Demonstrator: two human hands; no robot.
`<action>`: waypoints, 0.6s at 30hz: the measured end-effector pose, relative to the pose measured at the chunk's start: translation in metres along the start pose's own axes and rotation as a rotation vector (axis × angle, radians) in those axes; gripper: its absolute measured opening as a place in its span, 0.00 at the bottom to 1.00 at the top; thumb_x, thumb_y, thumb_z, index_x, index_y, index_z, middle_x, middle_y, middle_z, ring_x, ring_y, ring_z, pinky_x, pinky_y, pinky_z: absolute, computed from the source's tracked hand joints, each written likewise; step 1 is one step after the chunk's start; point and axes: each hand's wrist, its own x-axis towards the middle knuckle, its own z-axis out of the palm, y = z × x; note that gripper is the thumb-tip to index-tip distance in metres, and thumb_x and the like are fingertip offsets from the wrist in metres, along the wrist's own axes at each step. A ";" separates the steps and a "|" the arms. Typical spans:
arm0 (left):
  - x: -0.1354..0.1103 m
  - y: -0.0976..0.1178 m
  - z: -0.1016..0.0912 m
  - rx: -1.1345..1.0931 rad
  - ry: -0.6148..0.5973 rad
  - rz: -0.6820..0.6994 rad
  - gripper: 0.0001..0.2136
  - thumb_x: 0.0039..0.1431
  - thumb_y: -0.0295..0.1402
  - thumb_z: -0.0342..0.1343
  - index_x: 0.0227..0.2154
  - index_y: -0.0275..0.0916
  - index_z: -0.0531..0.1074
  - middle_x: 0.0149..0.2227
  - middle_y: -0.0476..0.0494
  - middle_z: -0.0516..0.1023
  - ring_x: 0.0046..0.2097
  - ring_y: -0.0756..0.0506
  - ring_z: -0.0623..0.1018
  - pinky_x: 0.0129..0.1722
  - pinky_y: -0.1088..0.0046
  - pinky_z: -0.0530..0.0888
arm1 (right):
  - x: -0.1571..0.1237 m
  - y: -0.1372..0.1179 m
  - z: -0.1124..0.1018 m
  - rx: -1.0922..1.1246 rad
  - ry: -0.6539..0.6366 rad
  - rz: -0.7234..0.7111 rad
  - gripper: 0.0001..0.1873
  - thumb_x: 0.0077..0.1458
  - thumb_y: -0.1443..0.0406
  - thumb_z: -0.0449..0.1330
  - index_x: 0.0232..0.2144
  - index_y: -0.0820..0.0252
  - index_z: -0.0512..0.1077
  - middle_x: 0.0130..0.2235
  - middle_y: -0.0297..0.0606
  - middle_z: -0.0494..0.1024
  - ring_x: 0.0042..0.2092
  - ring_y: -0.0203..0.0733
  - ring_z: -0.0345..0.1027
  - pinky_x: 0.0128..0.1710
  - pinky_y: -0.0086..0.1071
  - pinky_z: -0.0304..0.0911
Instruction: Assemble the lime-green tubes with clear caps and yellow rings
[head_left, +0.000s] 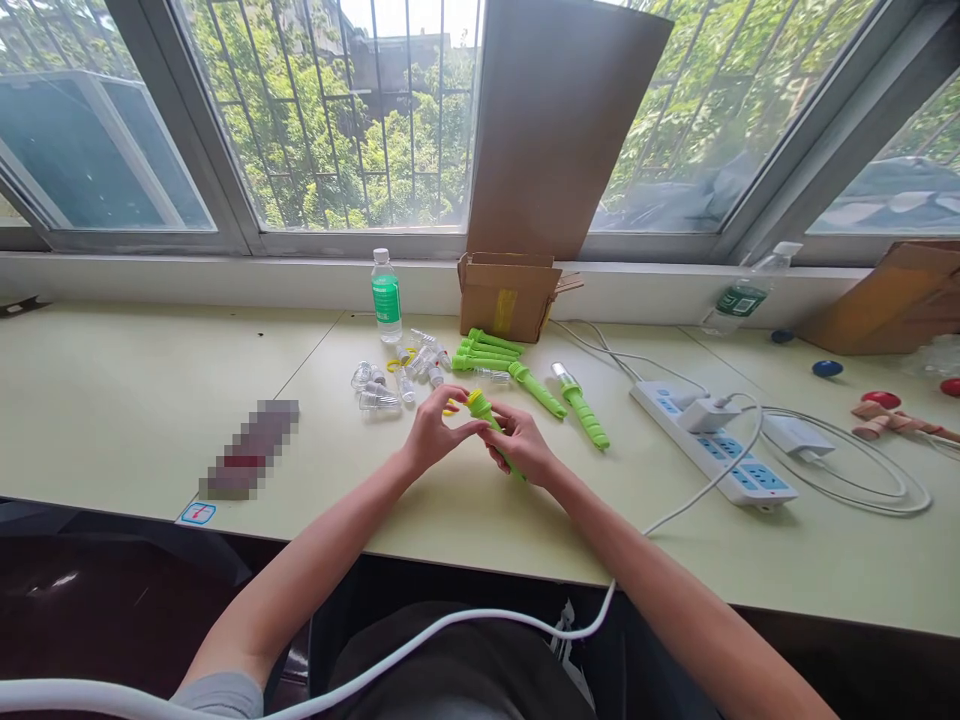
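My right hand (525, 443) is wrapped round a green plastic handle (484, 410), tilted with its threaded end up and to the left. A yellow ring (476, 398) sits at that end, and the fingers and thumb of my left hand (437, 430) close round it. Just beyond my hands lie clear plastic tubes (375, 398) and a few yellow rings in a loose heap. More green handles (486, 352) are piled behind, with a single green handle (538, 390) in front of them. To the right, another green handle (589, 418) has a clear tube on its end.
A small cardboard box (501, 300) and a water bottle (386, 298) stand by the window. On the right are a white power strip (716, 450), cables, a second bottle (742, 295) and a wooden toy (900, 418). A white cable (450, 620) crosses my lap.
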 end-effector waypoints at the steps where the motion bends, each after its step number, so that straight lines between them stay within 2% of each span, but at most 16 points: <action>1: 0.000 0.000 0.000 -0.004 0.001 -0.003 0.18 0.45 0.41 0.64 0.36 0.39 0.66 0.41 0.43 0.73 0.40 0.47 0.76 0.36 0.66 0.78 | 0.000 -0.001 0.000 0.010 -0.006 0.012 0.31 0.49 0.52 0.61 0.53 0.59 0.65 0.19 0.25 0.62 0.14 0.30 0.55 0.09 0.24 0.51; 10: 0.000 0.003 0.001 -0.036 0.021 -0.022 0.17 0.46 0.41 0.64 0.33 0.38 0.66 0.41 0.43 0.74 0.38 0.48 0.77 0.36 0.65 0.78 | -0.002 -0.007 0.001 0.078 -0.027 0.089 0.33 0.47 0.52 0.62 0.53 0.59 0.64 0.19 0.25 0.61 0.15 0.29 0.53 0.10 0.23 0.50; 18: -0.001 0.002 0.000 -0.052 0.017 -0.022 0.15 0.48 0.40 0.62 0.35 0.38 0.67 0.41 0.43 0.74 0.39 0.48 0.76 0.36 0.66 0.78 | -0.002 -0.008 -0.003 0.213 -0.088 0.164 0.23 0.47 0.56 0.62 0.44 0.59 0.67 0.23 0.28 0.66 0.15 0.26 0.52 0.11 0.22 0.46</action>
